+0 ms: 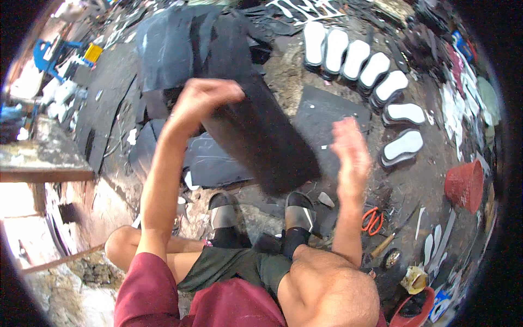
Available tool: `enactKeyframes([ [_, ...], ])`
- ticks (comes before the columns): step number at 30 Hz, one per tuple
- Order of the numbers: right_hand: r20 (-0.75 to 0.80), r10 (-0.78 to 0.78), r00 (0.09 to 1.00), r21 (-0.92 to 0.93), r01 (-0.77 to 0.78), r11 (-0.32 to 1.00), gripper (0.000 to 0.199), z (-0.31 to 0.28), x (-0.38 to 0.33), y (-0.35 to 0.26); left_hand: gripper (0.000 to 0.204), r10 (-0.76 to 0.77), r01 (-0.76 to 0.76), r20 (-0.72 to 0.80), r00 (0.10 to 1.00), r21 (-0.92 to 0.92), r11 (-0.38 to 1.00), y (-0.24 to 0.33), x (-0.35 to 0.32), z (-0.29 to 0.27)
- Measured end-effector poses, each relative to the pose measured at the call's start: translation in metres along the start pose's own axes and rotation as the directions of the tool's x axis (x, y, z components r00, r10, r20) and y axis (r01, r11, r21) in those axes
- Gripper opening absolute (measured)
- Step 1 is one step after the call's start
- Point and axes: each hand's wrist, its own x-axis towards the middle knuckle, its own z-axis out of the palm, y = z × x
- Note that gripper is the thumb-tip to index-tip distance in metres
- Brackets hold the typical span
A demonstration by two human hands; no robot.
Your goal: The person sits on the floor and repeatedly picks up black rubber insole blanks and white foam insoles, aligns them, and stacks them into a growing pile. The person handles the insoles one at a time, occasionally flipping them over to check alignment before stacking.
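Note:
My left hand (pixel 202 97) is raised in front of me and grips the top edge of a large black rubber sheet (pixel 261 136). The sheet hangs tilted and blurred, reaching down toward my right. My right hand (pixel 350 148) is lifted just to the right of the sheet's lower corner, fingers apart, holding nothing. Below the sheet I see my two feet in grey-strapped sandals (pixel 298 211) on the dirty floor, with my bent knees at the bottom.
More black sheets (pixel 180 43) lie on the floor ahead. A curved row of white shoe soles (pixel 359 57) runs to the upper right. Orange-handled scissors (pixel 372 220), a hammer (pixel 384 244), a red basket (pixel 466 184) and a wooden bench (pixel 38 158) surround me.

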Motion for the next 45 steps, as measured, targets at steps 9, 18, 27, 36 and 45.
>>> enactKeyframes([
  [9, -0.096, 0.077, 0.992, -0.064, -0.083, 0.994, 0.036, 0.003, -0.001, 0.050, 0.036, 0.253, -0.070, -0.814, 0.523, 0.254, 0.965, -0.148, -0.071, -0.144],
  [18, 0.493, 0.112, 0.863, -0.443, 0.138, 0.886, 0.028, 0.099, -0.054, 0.088, 0.033, -0.335, 0.667, -0.757, 0.561, 0.173, 0.725, -0.241, -0.160, 0.041],
  [27, 0.767, 0.221, 0.603, -0.425, 0.220, 0.878, 0.055, 0.199, -0.087, 0.139, 0.029, -0.707, 0.194, -0.614, 0.350, -0.691, 0.696, -0.231, -0.143, 0.025],
  [36, 0.550, 0.356, 0.755, -0.623, 0.087, 0.778, 0.049, 0.230, -0.085, 0.159, 0.045, -0.842, 0.040, -0.357, 0.406, -0.913, 0.406, -0.268, -0.133, 0.034],
  [45, -0.315, 0.391, 0.865, 0.567, -0.159, 0.808, 0.015, 0.015, 0.003, 0.077, 0.037, -0.264, 0.485, -0.859, 0.438, -0.022, 0.874, -0.275, -0.107, 0.088],
])
